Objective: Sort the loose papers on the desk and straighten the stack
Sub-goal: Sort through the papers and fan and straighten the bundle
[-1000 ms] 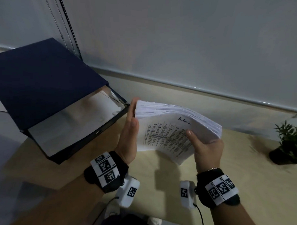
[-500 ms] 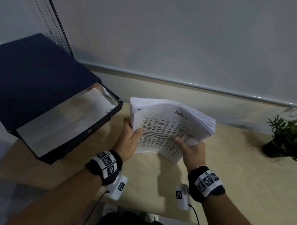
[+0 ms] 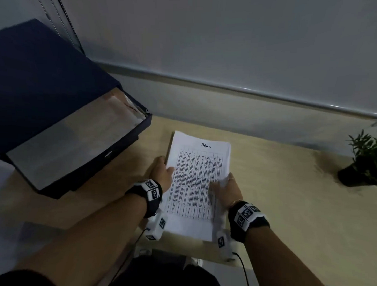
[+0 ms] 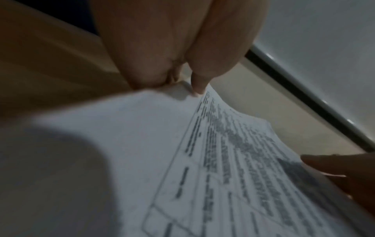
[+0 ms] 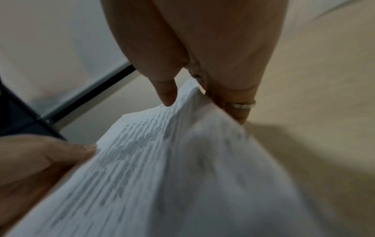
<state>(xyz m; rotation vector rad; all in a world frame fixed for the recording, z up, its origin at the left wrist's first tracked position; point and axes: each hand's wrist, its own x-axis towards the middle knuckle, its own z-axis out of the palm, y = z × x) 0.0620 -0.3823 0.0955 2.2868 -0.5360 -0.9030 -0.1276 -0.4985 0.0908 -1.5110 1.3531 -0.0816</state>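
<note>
A thick stack of white papers, with a printed table and a handwritten title on top, lies lengthwise on the wooden desk near its front edge. My left hand grips the stack's left edge with the thumb on top. My right hand grips the right edge, where the sheets look blurred. In the left wrist view the left hand pinches the stack. In the right wrist view the right hand holds the stack with ringed fingers beneath it.
A dark blue box file lies open at the left with pale sheets inside. A small potted plant stands at the desk's right end. The wall and a metal rail close off the back.
The stack, held up and fanned between both hands earlier, has come down flat towards the desk's front edge. Both hands have slid to its long side edges.
</note>
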